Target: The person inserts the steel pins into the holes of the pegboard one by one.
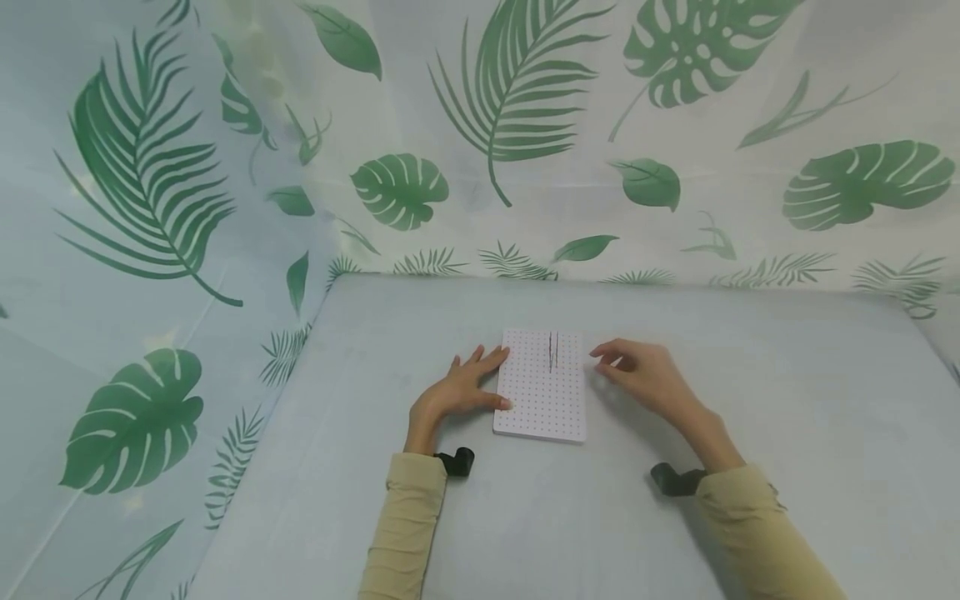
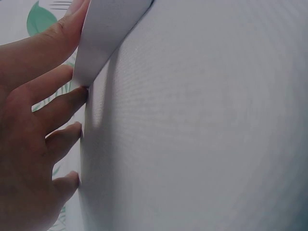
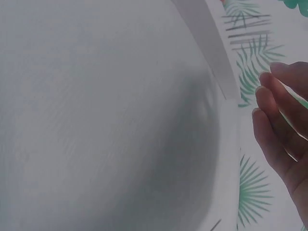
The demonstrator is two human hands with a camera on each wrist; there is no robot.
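Observation:
A white rectangular board [image 1: 536,408], covered in rows of small dots or holes, lies on the table. Several thin dark sticks [image 3: 248,32] appear to stand upright near its far end; from the head view they look like dark lines. With fingers spread, my left hand [image 1: 461,390] steadies the board's left side, its thumb [image 2: 48,41] on the near part and the forefinger at the edge farther up. My right hand [image 1: 648,375] hovers just off the board's right edge, fingers loosely bent. Nothing shows between its fingertips [image 3: 263,82].
A pale cloth-covered table [image 1: 570,517] surrounds the board. Behind it and to the left hang white curtains [image 1: 555,200] printed with green leaves. Black wrist-worn devices [image 1: 675,480] sit at both sleeve cuffs, close above the table.

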